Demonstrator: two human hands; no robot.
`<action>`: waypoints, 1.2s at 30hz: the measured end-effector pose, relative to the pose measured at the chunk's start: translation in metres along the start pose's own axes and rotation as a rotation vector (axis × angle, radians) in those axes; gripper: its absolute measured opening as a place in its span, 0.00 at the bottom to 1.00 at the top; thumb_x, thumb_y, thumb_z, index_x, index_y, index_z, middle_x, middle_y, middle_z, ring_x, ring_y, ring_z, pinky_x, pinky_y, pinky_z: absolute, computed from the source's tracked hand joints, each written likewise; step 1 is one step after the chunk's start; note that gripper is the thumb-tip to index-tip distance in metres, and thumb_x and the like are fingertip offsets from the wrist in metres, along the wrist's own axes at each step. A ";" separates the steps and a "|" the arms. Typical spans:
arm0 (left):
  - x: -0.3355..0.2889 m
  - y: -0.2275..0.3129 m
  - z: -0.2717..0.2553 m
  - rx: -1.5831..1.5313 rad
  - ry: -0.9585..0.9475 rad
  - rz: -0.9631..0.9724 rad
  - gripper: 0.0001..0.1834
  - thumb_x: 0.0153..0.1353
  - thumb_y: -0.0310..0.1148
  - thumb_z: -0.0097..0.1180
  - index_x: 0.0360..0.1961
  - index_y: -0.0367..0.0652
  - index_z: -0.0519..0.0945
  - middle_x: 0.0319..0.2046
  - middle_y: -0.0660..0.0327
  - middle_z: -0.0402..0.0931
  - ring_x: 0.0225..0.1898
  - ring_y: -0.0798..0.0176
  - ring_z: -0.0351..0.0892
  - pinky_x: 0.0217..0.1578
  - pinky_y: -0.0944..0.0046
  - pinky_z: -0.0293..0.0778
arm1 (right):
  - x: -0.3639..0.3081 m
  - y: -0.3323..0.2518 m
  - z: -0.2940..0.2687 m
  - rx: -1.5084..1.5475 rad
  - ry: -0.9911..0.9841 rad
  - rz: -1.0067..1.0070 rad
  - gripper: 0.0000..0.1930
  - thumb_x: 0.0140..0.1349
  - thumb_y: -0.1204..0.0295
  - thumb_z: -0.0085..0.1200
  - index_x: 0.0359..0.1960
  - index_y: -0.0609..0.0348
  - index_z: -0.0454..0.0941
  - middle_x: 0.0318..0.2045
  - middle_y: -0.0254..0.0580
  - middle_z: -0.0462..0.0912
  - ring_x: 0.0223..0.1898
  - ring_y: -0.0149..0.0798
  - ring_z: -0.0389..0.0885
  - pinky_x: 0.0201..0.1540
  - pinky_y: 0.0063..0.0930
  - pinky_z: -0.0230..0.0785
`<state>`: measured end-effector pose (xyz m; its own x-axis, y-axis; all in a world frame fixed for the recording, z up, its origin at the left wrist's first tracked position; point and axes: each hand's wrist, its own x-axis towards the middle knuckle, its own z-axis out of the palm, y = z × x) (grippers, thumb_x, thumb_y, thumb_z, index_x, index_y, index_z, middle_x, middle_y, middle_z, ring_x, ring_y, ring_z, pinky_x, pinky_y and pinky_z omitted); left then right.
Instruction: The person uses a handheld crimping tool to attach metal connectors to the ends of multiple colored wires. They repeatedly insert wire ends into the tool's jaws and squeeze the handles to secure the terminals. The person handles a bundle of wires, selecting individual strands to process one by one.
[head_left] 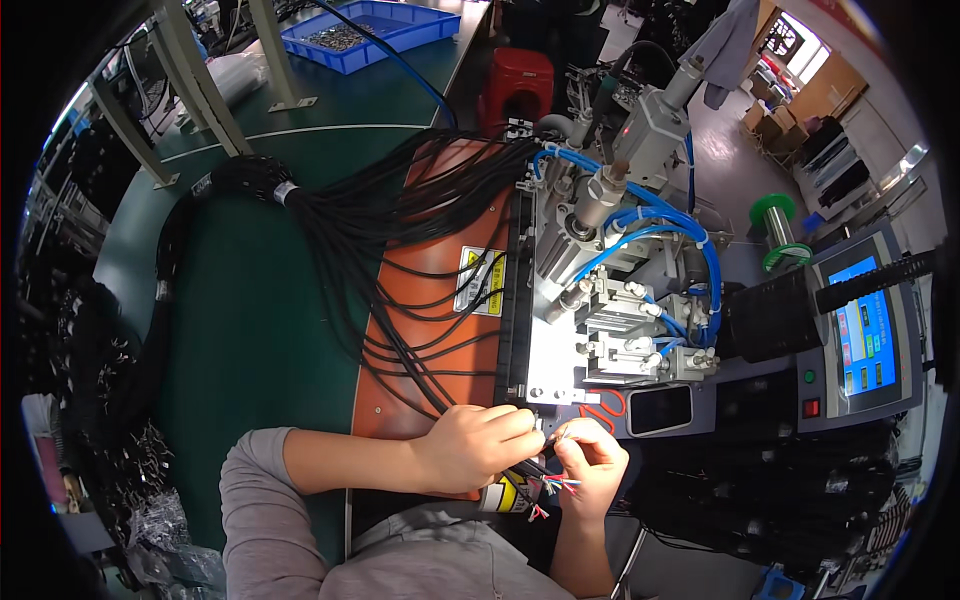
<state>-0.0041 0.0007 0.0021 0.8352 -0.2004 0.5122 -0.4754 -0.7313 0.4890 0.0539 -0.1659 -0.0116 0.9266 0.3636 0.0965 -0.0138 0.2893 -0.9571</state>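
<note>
My left hand (pixel 478 446) is closed around black cables (pixel 418 377) that run from the bundle at the far left. Right beside it, my right hand (pixel 590 462) pinches the end of a cable between thumb and fingers. Below the hands, stripped cable ends show thin red, white, blue and green wires (pixel 558 484). Both hands are just in front of the near end of a metal machine (pixel 560 340) with pneumatic cylinders and blue air hoses. What exactly lies between the right fingertips is too small to make out.
Several black cables fan over an orange plate (pixel 400 400) on the green table (pixel 260 330). Red-handled scissors (pixel 606 406) and a phone (pixel 660 409) lie right of my hands. Farther right are a touchscreen panel (pixel 862 325) and a wire spool (pixel 778 232). A blue tray (pixel 345 62) holds small metal parts.
</note>
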 end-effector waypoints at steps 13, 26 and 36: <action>-0.002 0.000 0.004 -0.091 -0.043 -0.039 0.13 0.43 0.24 0.57 0.32 0.44 0.72 0.28 0.63 0.66 0.28 0.62 0.75 0.18 0.62 0.71 | 0.008 -0.001 -0.014 -0.161 -0.107 -0.131 0.09 0.44 0.87 0.64 0.27 0.66 0.79 0.26 0.43 0.79 0.29 0.34 0.77 0.33 0.24 0.69; -0.002 -0.001 0.005 -0.026 -0.119 0.009 0.15 0.41 0.28 0.59 0.34 0.43 0.73 0.28 0.64 0.67 0.28 0.63 0.74 0.20 0.64 0.72 | 0.021 -0.021 -0.032 -0.410 -0.331 0.114 0.06 0.47 0.81 0.65 0.25 0.65 0.78 0.24 0.39 0.79 0.28 0.31 0.76 0.33 0.23 0.68; -0.004 -0.002 0.006 0.008 -0.123 -0.084 0.11 0.46 0.27 0.55 0.34 0.42 0.74 0.30 0.62 0.68 0.27 0.65 0.75 0.19 0.66 0.73 | 0.010 0.002 -0.007 -0.740 -0.080 -0.464 0.09 0.43 0.81 0.67 0.26 0.63 0.79 0.22 0.41 0.77 0.28 0.40 0.76 0.32 0.28 0.69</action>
<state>-0.0045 -0.0013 -0.0052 0.8998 -0.2159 0.3793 -0.4004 -0.7538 0.5210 0.0662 -0.1678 -0.0146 0.7487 0.4205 0.5124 0.6310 -0.2153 -0.7453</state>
